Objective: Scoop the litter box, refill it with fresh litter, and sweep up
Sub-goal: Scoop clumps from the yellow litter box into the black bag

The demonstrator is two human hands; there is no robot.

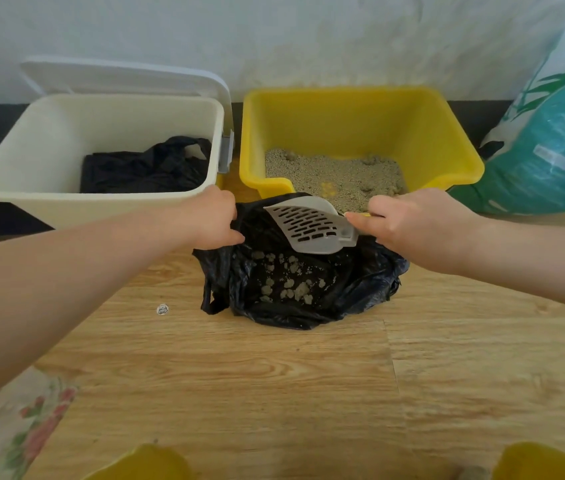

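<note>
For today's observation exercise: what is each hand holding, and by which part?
Left hand grips the black bag by its rim; right hand holds the grey scoop by its handle end.

The yellow litter box (pixel 360 133) stands against the wall, grey litter (pixel 333 174) covering its floor. Just in front of it an open black bag (pixel 308 289) holds litter clumps (pixel 291 282). The left hand (pixel 208 216) grips the bag's rim; the right hand (pixel 412 223) holds a grey slotted scoop (pixel 308 223) over the bag. A cream bin (pixel 66 140) sits left of the box, a teal sack (pixel 551 150) right.
</note>
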